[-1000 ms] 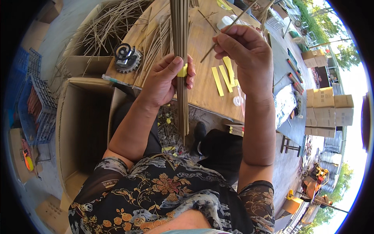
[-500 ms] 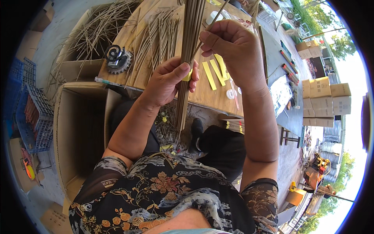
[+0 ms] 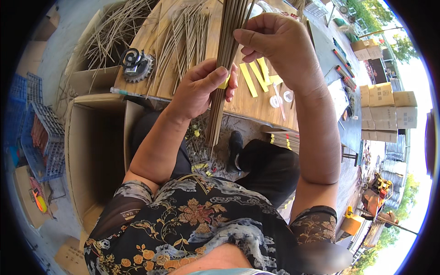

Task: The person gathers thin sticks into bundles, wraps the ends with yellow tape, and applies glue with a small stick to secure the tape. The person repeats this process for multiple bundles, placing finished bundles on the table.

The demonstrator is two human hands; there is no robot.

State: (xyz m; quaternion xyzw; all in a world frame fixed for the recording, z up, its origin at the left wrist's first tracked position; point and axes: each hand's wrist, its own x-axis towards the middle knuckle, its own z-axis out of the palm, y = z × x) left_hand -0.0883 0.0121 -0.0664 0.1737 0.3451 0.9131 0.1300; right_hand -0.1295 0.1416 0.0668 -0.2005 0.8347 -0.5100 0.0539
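Note:
My left hand (image 3: 204, 87) is wrapped round a bundle of thin brown sticks (image 3: 230, 34), held nearly upright over the table's near edge. A yellow strip (image 3: 224, 82) shows on the bundle at my left thumb and fingers. Above it, my right hand (image 3: 279, 46) has thumb and fingers pinched against the bundle's right side, at a single thin stick (image 3: 250, 10) that leans slightly away from the others. The fingers hide part of that stick. Several loose yellow strips (image 3: 248, 80) lie on the wooden table (image 3: 238, 106) below my right hand.
Loose sticks (image 3: 185, 39) and a toothed metal wheel device (image 3: 137, 66) lie on the table. A cardboard box of tangled sticks (image 3: 117, 34) stands behind left, an open cardboard box (image 3: 98, 156) by my left arm. Tape rolls (image 3: 276, 101) sit near the table edge. Blue crates (image 3: 46, 142) stand far left.
The single stick in my right fingers has swung from a clear outward slant to almost in line with the bundle. My left hand keeps its hold. The view has shifted slightly.

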